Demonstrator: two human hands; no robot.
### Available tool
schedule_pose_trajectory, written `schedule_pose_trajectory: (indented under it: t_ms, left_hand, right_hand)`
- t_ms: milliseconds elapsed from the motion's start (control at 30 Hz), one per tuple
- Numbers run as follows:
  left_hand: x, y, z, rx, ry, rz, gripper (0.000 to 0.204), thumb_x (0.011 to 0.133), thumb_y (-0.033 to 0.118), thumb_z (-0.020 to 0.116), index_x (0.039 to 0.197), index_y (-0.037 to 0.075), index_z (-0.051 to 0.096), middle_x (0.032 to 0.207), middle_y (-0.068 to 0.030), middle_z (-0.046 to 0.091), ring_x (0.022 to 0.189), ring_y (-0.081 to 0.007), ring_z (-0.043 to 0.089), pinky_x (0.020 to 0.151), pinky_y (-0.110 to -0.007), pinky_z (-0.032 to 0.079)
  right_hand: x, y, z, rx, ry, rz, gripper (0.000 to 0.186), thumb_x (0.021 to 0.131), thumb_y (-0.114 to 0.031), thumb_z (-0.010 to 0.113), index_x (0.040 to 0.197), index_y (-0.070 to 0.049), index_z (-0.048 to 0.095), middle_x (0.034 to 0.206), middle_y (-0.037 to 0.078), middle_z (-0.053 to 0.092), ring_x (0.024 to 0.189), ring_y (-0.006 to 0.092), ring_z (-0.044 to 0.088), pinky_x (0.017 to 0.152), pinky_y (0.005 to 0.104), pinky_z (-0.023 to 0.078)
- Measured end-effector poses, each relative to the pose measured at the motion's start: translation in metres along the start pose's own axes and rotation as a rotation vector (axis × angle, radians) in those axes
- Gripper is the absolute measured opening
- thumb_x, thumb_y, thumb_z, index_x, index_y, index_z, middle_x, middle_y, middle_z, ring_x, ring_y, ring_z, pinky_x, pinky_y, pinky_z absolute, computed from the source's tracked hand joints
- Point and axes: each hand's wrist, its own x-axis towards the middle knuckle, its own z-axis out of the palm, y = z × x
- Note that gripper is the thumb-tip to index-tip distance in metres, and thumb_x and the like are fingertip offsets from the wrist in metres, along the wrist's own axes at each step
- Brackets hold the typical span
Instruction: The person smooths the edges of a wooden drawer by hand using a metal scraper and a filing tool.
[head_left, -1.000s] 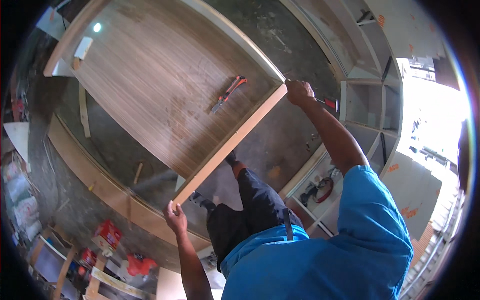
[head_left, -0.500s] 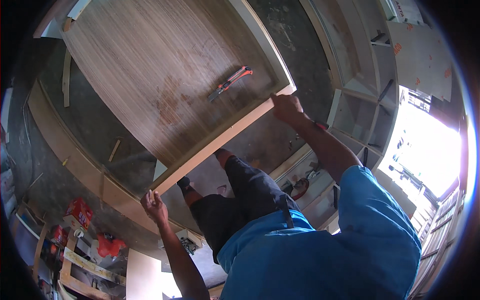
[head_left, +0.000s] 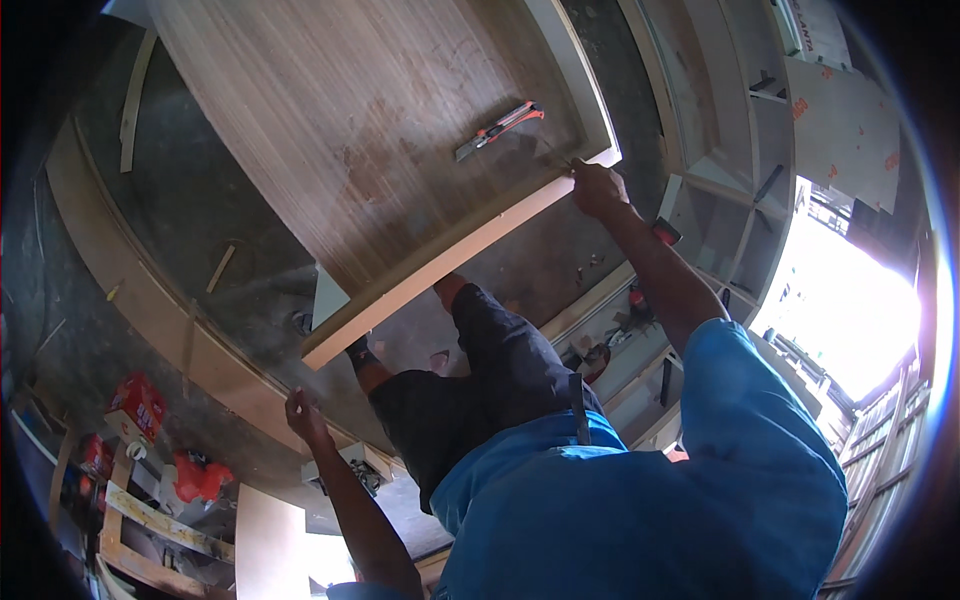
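A wood-grain panel [head_left: 300, 110] has a pale wooden strip [head_left: 440, 260] along its near edge. My right hand [head_left: 600, 190] is closed around the strip's right end, close to the corner with the side rail [head_left: 590, 85]. My left hand [head_left: 308, 415] is in the air just short of the strip's left end, apart from it. Its fingers are curled together, and whatever they may hold is too small to make out. An orange and black utility knife [head_left: 500, 130] lies on the panel near the right corner.
A long curved-looking board [head_left: 150, 265] lies on the floor at left. Shelf-like frames [head_left: 715, 225] stand at right. A red box [head_left: 137, 408], a red plastic bag [head_left: 202, 476] and wood scraps are at lower left. My legs [head_left: 500, 350] stand close to the strip.
My left hand has let go of the strip's left end and dropped back toward me. My right hand stays on the strip. The panel and knife appear further right and up.
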Motion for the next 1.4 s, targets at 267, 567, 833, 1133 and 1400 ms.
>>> schedule_pose_trajectory:
  t_ms: [267, 567, 833, 1133, 1400]
  left_hand:
    - [0.003, -0.116, -0.084, 0.029, -0.069, -0.208, 0.045, 0.096, 0.037, 0.063, 0.123, 0.000, 0.061, 0.109, -0.0106, 0.065, 0.082, -0.0219, 0.067, 0.063, -0.033, 0.055]
    - [0.006, -0.212, -0.174, -0.112, 0.001, -0.408, 0.042, 0.097, 0.039, 0.063, 0.116, 0.001, 0.064, 0.099, -0.0095, 0.067, 0.074, -0.0206, 0.066, 0.057, -0.030, 0.052]
    - [0.004, -0.268, -0.223, -0.211, -0.026, -0.457, 0.040, 0.098, 0.037, 0.060, 0.117, 0.002, 0.065, 0.102, -0.0096, 0.068, 0.079, -0.0220, 0.068, 0.060, -0.031, 0.054]
    - [0.012, -0.267, -0.231, -0.293, 0.022, -0.488, 0.041, 0.097, 0.038, 0.061, 0.111, 0.000, 0.067, 0.099, -0.0092, 0.068, 0.078, -0.0240, 0.067, 0.065, -0.036, 0.056]
    - [0.036, -0.153, -0.154, -0.037, -0.053, -0.071, 0.039, 0.099, 0.036, 0.060, 0.111, 0.000, 0.068, 0.096, -0.0100, 0.067, 0.079, -0.0194, 0.064, 0.074, -0.034, 0.053]
  right_hand:
    - [-0.047, -0.120, 0.002, -0.020, -0.114, 0.000, 0.035, 0.089, -0.016, 0.051, 0.122, -0.009, 0.062, 0.111, 0.017, 0.071, 0.104, 0.0356, 0.068, 0.087, 0.0473, 0.055]
    - [-0.121, -0.279, 0.020, -0.041, -0.144, -0.069, 0.031, 0.097, -0.023, 0.041, 0.117, -0.011, 0.062, 0.105, 0.019, 0.070, 0.102, 0.0381, 0.067, 0.088, 0.0501, 0.052]
    - [-0.198, -0.433, 0.028, -0.023, -0.137, -0.222, 0.040, 0.094, -0.022, 0.045, 0.127, -0.008, 0.062, 0.108, 0.022, 0.070, 0.102, 0.0377, 0.068, 0.090, 0.0478, 0.053]
    - [-0.305, -0.585, 0.054, 0.114, -0.386, -0.621, 0.029, 0.088, -0.022, 0.060, 0.107, -0.001, 0.062, 0.094, 0.025, 0.069, 0.090, 0.0427, 0.069, 0.076, 0.0510, 0.055]
    - [-0.163, -0.393, 0.044, 0.260, 0.062, -1.014, 0.034, 0.091, -0.019, 0.061, 0.119, 0.001, 0.060, 0.116, 0.020, 0.064, 0.095, 0.0388, 0.068, 0.085, 0.0471, 0.058]
